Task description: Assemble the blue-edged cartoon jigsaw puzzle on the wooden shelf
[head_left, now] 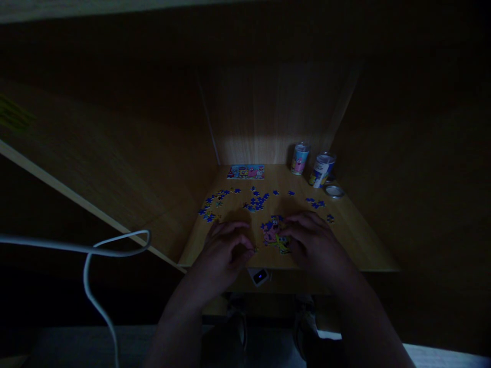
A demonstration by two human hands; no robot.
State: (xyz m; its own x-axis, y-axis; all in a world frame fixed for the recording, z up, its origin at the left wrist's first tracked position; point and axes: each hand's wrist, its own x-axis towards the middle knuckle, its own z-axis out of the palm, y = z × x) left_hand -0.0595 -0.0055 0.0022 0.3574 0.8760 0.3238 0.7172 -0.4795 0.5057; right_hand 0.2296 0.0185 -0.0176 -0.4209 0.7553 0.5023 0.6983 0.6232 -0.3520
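Note:
In the dim light, a partly joined jigsaw puzzle (270,232) with a pink and a yellow cartoon figure lies near the front of the wooden surface. My right hand (312,237) is at its right side, fingers curled and gripping the edge. To the left, my left hand (227,248) has its thumb and index finger pinched at a small puzzle piece (256,249), just above the surface and apart from the joined section. Loose blue puzzle pieces (256,202) lie behind the hands, and more pieces (209,207) with blue and yellow spread at the left.
A picture card (246,171) lies at the back. Two printed cans (299,158) (322,169) stand at the back right, beside a round metal lid (334,191). Wooden panels enclose the surface on both sides. A white cable (92,250) hangs at the left; a small device (260,276) shows below the front edge.

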